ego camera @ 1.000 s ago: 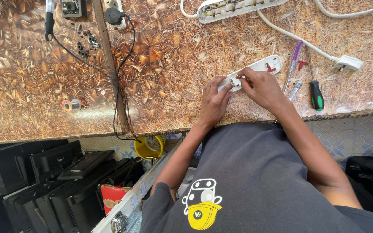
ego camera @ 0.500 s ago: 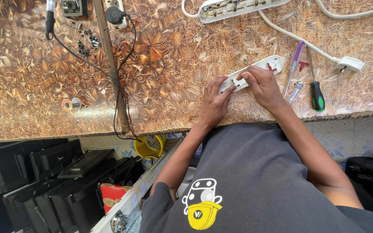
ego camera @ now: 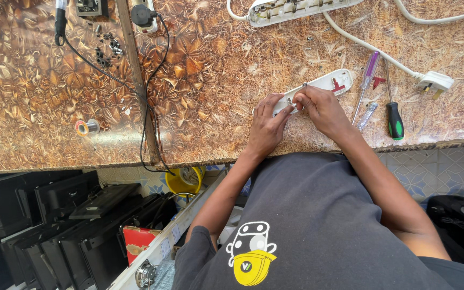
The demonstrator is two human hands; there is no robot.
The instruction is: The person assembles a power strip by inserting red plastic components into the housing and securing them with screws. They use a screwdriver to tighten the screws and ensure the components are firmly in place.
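Indoors, a person is leaning over a patterned brown worktop (ego camera: pixel 216 70), working on an opened white power strip (ego camera: pixel 326 86) lying near its front edge. Left hand (ego camera: pixel 267 126) is pinning the strip's near end flat, seemingly to steady it, while right hand (ego camera: pixel 323 107) is pinching a small metal part (ego camera: pixel 291 100) against it. Right of the strip, a green-handled screwdriver (ego camera: pixel 394 119) and purple tester (ego camera: pixel 366 80) are lying within reach; dark casings (ego camera: pixel 55 215) are sitting stacked below the worktop.
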